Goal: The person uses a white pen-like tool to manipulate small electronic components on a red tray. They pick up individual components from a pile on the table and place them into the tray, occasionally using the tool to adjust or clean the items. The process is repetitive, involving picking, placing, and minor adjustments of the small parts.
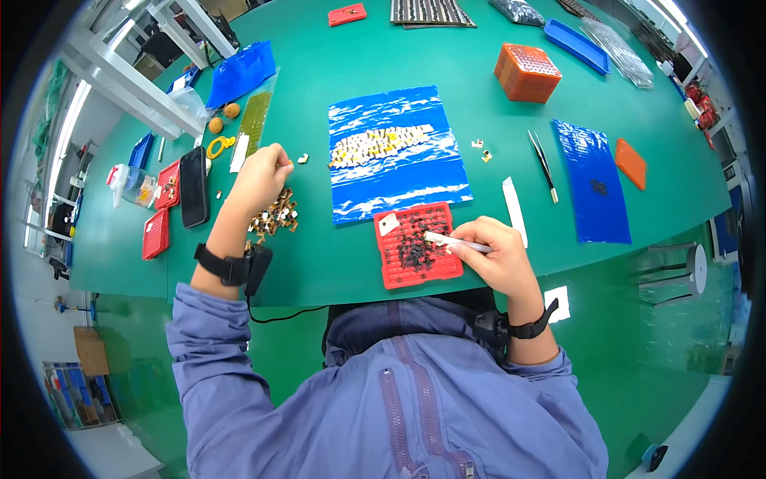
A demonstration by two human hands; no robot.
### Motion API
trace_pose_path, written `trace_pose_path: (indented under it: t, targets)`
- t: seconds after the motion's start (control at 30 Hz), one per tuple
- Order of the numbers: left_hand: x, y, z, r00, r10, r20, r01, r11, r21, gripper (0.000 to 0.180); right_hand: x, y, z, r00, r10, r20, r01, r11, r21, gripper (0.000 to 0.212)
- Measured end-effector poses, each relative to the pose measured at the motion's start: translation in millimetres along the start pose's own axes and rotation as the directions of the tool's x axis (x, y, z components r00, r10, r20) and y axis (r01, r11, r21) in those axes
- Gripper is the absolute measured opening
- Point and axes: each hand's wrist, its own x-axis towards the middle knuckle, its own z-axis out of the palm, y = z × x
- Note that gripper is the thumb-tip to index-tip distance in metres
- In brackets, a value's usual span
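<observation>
My right hand [495,249] grips a pale pen-shaped tool [467,243]. The tool's white tip is over a red pegged tray [391,275] scattered with small black parts [415,251], with a small white piece [388,223] at its upper left corner. My left hand [266,177] is closed, thumb and fingertips together, just above a pile of small brown and white parts [277,217]. Whatever may be between those fingertips is too small to make out. A blue sheet [383,104] beyond the tray bears rows of small yellow and white pieces [379,146].
Tweezers [542,166], a white strip [515,209] and another blue sheet [594,152] with black bits lie to the right. An orange box stack [527,73] stands farther back. At left are a phone [194,188], red trays [156,235] and yellow scissors [217,146].
</observation>
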Motion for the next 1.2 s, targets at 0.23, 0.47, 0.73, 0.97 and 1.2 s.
trace_pose_path:
  t: [0.23,0.47,0.73,0.97,1.2]
  targets:
    - [-54,72,-5,0.993,0.021,-0.117,-0.083,0.823,-0.562,0.018,0,1,-2,1.0,0.008,0.027,-0.01,0.997,0.076,0.012]
    - [-95,104,23,0.975,0.126,0.183,0.151,0.229,-0.962,0.007,-3,-11,0,0.993,-0.067,0.1,0.049,0.984,0.169,0.011]
    - [-107,123,62,0.957,0.24,0.163,0.239,-0.33,-0.913,0.01,3,-31,9,0.97,-0.151,0.189,0.096,0.957,0.273,0.013]
    - [-108,119,71,0.938,0.279,0.206,0.302,-0.362,-0.882,0.014,5,-30,12,0.966,-0.138,0.22,0.079,0.963,0.258,0.013]
    - [-107,122,74,0.931,0.288,0.223,0.321,-0.36,-0.876,0.016,9,-29,8,0.968,-0.141,0.207,0.101,0.976,0.193,0.011]
